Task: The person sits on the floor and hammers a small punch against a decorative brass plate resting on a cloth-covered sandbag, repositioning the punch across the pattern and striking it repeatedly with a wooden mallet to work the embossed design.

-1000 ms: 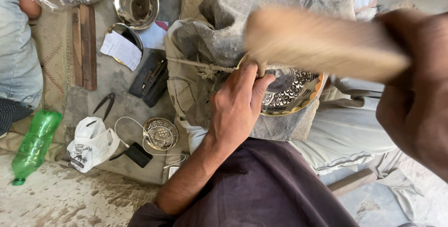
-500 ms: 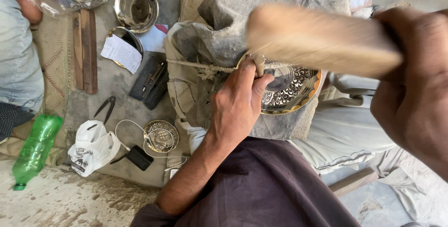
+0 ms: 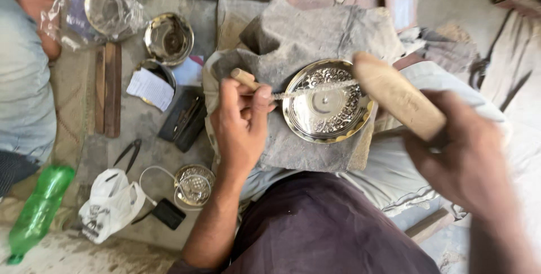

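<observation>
**Chisel on the engraved plate, mallet raised**

My left hand (image 3: pixel 241 125) is closed around a thin metal chisel (image 3: pixel 293 91) with a pale wooden handle, thumb and fingers pinching it near the handle end. The tool lies almost level, and its shaft reaches across the upper part of the round metal plate (image 3: pixel 328 100), over the patterned band. The plate is silver-coloured with a gold rim, a plain centre and a ring of engraved scrollwork. It rests face up on a grey stone block (image 3: pixel 315 43) draped with grey cloth, which sits over my lap.

My right hand (image 3: pixel 465 156) is clamped on the end of a pale wooden mallet (image 3: pixel 397 95). The mallet is held up off the block, just right of the plate, its rounded end pointing toward the plate's upper right edge. My two hands are well apart, one on each side of the plate.

On the ground to my left sit a small engraved dish (image 3: pixel 194 184), a black case (image 3: pixel 183 119), black pliers (image 3: pixel 128 153), a white plastic bag (image 3: pixel 110 205), a shiny metal bowl (image 3: pixel 168 38) and a green plastic bottle (image 3: pixel 38 209). Two wooden strips (image 3: pixel 107 88) lie side by side beyond them. Another person's foot (image 3: pixel 34 6) and light trouser leg show at the far left edge.
</observation>
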{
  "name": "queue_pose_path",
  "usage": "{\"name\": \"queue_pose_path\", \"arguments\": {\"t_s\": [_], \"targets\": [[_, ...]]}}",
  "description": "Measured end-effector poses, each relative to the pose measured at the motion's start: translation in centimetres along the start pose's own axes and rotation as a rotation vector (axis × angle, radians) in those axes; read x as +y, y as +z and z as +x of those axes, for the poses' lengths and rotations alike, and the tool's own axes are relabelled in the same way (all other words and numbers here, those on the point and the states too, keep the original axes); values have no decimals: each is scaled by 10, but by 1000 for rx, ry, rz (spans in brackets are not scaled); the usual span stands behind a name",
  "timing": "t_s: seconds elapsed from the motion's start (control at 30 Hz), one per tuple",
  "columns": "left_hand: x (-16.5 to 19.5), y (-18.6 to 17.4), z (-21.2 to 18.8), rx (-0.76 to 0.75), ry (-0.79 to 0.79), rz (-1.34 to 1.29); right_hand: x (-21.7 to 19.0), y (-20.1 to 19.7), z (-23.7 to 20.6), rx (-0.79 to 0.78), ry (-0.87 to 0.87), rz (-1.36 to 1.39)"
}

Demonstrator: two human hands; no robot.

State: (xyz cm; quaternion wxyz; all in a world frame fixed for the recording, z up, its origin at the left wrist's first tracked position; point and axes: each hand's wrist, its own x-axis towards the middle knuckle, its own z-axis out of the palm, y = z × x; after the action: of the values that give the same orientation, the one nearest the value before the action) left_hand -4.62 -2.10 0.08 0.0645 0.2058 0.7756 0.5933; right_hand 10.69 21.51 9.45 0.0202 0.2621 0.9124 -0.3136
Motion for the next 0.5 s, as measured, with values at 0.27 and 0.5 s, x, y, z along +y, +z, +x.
{"name": "queue_pose_path", "arguments": {"t_s": [0.27,0.5], "targets": [[6,-18,10,-180,170,374,25,80,15,157,143,398],[-11,-11,19,-155,186,374,15,69,61,313,38,239]]}}
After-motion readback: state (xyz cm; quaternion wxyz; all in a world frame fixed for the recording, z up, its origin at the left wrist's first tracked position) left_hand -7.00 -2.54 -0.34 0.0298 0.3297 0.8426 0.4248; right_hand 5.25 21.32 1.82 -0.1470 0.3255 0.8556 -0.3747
